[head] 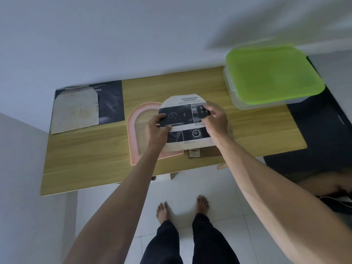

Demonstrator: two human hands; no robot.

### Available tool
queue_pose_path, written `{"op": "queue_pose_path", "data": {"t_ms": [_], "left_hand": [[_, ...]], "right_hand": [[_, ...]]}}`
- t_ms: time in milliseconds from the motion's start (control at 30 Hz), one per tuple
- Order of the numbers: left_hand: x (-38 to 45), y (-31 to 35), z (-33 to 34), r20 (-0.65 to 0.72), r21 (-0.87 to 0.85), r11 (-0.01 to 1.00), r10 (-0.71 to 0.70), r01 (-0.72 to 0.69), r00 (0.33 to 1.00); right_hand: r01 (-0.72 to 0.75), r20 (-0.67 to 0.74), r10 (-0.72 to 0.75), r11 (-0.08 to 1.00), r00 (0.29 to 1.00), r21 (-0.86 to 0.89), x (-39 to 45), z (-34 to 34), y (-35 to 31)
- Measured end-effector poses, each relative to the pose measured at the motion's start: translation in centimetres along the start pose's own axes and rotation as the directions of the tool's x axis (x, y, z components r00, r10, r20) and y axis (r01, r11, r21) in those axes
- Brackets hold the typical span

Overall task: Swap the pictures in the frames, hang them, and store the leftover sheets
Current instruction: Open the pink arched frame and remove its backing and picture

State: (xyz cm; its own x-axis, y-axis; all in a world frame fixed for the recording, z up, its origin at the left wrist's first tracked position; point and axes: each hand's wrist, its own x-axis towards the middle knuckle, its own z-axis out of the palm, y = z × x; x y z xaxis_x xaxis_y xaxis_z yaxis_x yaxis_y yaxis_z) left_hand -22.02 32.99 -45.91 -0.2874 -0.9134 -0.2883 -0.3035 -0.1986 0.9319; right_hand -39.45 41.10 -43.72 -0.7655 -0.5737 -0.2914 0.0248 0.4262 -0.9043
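Pink arched frame [133,130] is lying flat on the wooden table [85,159], left of centre. Both hands are holding an arch-cut printed sheet [185,119] just above its right side: the left hand [157,130] is pinching the sheet's left edge, the right hand [216,121] its right edge. A green-lidded box [272,75] is sitting at the far right.

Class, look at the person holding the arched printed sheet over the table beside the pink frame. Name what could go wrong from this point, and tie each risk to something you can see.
1. Both hands, left hand and right hand, pinch the arched printed sheet by its sides, so it might crease or smudge.
2. The sheet is held right of the pink frame, not over its opening, so it may go in crooked.
3. A brown board lies partly hidden beneath and could be knocked off the table.
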Motion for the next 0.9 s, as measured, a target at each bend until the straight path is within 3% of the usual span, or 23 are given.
{"op": "queue_pose_path", "data": {"t_ms": [167,367,600,900], "left_hand": [[-1.9,0.5,7.5,0.165,0.078,0.997,-0.029,0.016,0.986],[-4.1,0.7,15.4,0.221,0.143,0.990,-0.027,-0.005,0.975],[-5.2,1.2,22.4,0.258,0.252,0.967,-0.023,-0.044,0.966],[-5.3,2.0,26.3,0.252,0.454,0.880,0.026,-0.142,0.967]], "right_hand": [[-0.056,-0.138,0.041,0.993,0.990,-0.106,1.5,-6.2,3.8],[-0.142,-0.290,0.091,0.977,0.953,-0.160,3.6,-13.7,7.6],[-0.173,-0.353,0.071,0.948,0.933,-0.268,6.9,-20.1,10.7],[-0.178,-0.354,0.045,0.918,0.934,-0.354,9.7,-22.4,12.2]]}}
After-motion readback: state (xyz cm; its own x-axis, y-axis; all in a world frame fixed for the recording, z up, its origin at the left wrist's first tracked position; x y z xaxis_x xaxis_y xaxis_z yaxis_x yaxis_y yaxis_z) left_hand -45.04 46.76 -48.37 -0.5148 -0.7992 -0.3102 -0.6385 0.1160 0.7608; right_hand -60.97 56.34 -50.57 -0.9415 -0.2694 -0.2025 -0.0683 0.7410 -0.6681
